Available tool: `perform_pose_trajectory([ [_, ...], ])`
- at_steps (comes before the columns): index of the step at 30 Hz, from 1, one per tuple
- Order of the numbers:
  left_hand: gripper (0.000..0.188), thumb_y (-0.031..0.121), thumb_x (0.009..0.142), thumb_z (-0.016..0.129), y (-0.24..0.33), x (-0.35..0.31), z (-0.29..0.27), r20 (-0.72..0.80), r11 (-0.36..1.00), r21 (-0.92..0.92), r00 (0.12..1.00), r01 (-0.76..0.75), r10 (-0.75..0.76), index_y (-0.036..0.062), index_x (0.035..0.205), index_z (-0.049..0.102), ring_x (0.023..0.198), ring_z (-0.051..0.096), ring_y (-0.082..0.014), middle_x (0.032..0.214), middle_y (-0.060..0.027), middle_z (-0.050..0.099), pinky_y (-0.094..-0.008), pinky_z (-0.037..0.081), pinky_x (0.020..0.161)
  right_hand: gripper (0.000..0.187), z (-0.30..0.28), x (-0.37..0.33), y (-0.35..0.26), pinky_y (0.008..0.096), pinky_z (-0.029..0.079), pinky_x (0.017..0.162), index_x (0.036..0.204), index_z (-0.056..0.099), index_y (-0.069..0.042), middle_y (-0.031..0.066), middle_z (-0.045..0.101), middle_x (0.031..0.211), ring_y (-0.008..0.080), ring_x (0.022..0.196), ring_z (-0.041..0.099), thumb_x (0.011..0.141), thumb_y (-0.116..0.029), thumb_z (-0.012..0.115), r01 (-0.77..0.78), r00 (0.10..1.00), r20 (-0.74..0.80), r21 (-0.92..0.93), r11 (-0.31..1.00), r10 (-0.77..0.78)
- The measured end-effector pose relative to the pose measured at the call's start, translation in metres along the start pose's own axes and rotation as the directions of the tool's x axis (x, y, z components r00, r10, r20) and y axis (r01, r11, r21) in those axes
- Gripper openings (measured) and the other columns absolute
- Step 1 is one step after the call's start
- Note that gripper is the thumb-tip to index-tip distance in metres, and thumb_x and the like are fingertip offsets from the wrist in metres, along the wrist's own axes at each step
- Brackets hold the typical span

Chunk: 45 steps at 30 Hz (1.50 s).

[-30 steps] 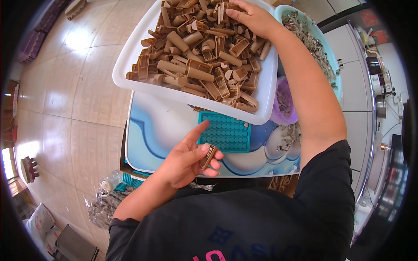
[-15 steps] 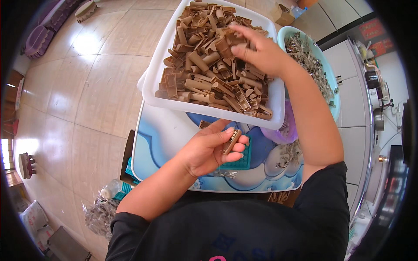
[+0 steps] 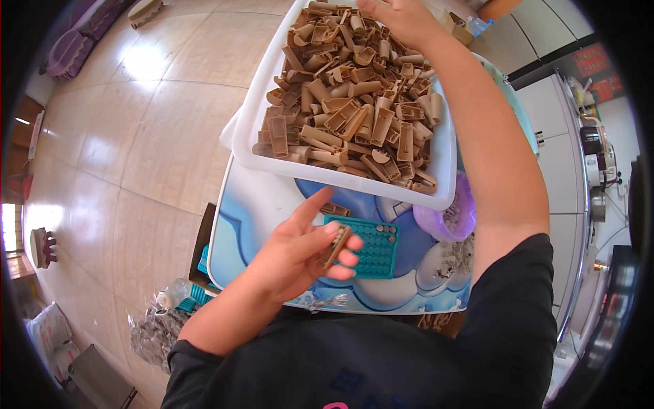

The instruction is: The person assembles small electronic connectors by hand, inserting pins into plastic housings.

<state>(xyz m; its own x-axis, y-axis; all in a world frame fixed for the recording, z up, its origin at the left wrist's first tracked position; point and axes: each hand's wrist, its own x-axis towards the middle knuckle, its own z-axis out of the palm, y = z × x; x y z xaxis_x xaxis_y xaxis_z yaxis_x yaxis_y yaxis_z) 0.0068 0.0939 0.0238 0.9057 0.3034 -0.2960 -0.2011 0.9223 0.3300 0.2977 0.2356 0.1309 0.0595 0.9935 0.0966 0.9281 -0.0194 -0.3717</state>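
Observation:
My left hand [image 3: 289, 252] is closed around a small brown plastic casing [image 3: 337, 245], pinched between thumb and fingers, with the index finger stretched out. Just beyond it lies a teal tray [image 3: 375, 249] with rows of round pockets and a few small metallic discs at its far right corner. Another brown casing [image 3: 335, 209] rests at the tray's far edge. My right hand [image 3: 409, 24] is over the far end of a white plastic bin [image 3: 340, 178] heaped with brown casings [image 3: 347, 116]. Its thumb reaches out, while the other fingers are mostly cut off by the top edge.
A purple basket [image 3: 446, 215] stands right of the teal tray, with small metal parts [image 3: 453, 259] beside it on the blue-patterned table [image 3: 252, 198]. Behind my right arm is a light-green basin [image 3: 521, 112]. Left of the table are a clear bottle [image 3: 176, 293] and plastic bags [image 3: 150, 334].
My right hand has moved away from the middle of the heap to the bin's far end, and the casings lie differently. My left hand has shifted left and nearer, uncovering more of the teal tray.

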Motion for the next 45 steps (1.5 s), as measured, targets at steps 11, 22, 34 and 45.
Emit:
perform_pose_trajectory([
  [11, 0.059, 0.008, 0.092, 0.046, 0.034, 0.003, -0.013, -0.15, 0.837, 0.387, 0.869, -0.387, 0.471, 0.0185, 0.14, 0.013, 0.076, 0.064, -0.0193, 0.104, -0.0176, 0.057, -0.0329, 0.057, 0.066, 0.06, 0.089, 0.069, 0.076, 0.0307, 0.041, 0.089, 0.119, 0.054, -0.008, 0.0089, 0.059, 0.11, 0.0183, 0.103, 0.053, 0.083, -0.056, 0.055, 0.147, 0.985, -0.081, -0.04, 0.988, -0.149],
  [22, 0.056, 0.008, 0.092, 0.047, 0.034, 0.018, -0.01, -0.17, 0.828, 0.38, 0.849, -0.413, 0.501, 0.0166, 0.138, 0.017, 0.075, 0.064, -0.02, 0.107, -0.0159, 0.056, -0.0327, 0.056, 0.066, 0.05, 0.046, -0.049, -0.008, 0.0329, 0.04, 0.093, 0.117, 0.056, -0.007, 0.0119, 0.05, 0.118, 0.0248, 0.109, 0.05, 0.079, -0.038, 0.067, 0.222, 0.958, 0.17, 0.083, 0.972, -0.233],
  [34, 0.067, 0.004, 0.092, 0.041, 0.072, -0.016, -0.061, -0.232, 0.806, 0.359, 0.792, -0.47, 0.565, 0.0149, 0.144, 0.0, 0.072, 0.063, -0.0203, 0.111, -0.0257, 0.055, -0.0309, 0.056, 0.065, 0.032, 0.006, -0.061, -0.026, 0.0259, 0.043, 0.085, 0.108, 0.062, -0.005, 0.0045, 0.06, 0.106, 0.0112, 0.097, 0.055, 0.089, -0.031, 0.057, 0.056, 0.969, 0.198, 0.399, 0.915, -0.146],
  [45, 0.048, 0.003, 0.09, 0.041, 0.133, 0.016, -0.085, -0.118, 0.959, 0.253, 0.98, -0.129, 0.163, 0.0059, 0.137, 0.03, 0.065, 0.062, -0.0128, 0.103, -0.0177, 0.059, -0.0209, 0.057, 0.057, 0.056, 0.061, -0.036, -0.044, 0.0317, 0.036, 0.099, 0.124, 0.051, -0.004, 0.0139, 0.047, 0.128, 0.0246, 0.119, 0.045, 0.084, -0.043, 0.059, 0.211, 0.954, 0.196, 0.095, 0.973, -0.226],
])
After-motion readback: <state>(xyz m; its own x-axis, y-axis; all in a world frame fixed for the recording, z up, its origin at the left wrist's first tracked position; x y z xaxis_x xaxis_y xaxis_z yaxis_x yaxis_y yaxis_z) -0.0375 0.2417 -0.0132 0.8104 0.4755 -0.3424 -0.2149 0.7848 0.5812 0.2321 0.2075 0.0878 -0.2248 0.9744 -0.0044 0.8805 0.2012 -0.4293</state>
